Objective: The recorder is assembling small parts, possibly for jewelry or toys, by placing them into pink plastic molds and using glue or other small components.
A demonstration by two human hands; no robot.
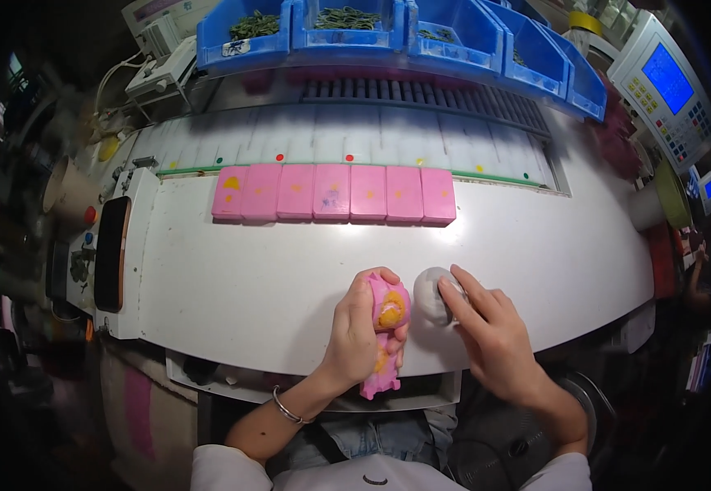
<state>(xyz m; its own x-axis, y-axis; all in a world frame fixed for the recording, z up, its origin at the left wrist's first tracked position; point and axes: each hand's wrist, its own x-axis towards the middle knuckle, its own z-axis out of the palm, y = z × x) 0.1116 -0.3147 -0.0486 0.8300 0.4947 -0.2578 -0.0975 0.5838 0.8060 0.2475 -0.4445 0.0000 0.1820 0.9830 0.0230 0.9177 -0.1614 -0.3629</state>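
My left hand is wrapped round a soft-looking pink piece with a rounded upper end, a narrower lower part and orange-yellow patches. Its lower end hangs past the table's front edge, and I cannot make out its exact kind. Just to the right, the fingers of my right hand lie against the side of a smooth, rounded grey-and-white object. The thumb is hidden, and a small gap separates this object from the pink piece. Farther back, several pink rectangular blocks with yellow or bluish marks stand side by side in a row.
Blue bins with green contents line the back above a slatted grey rack. A phone-like dark slab lies at the left edge of the white table. A keypad panel with a blue screen stands at the far right.
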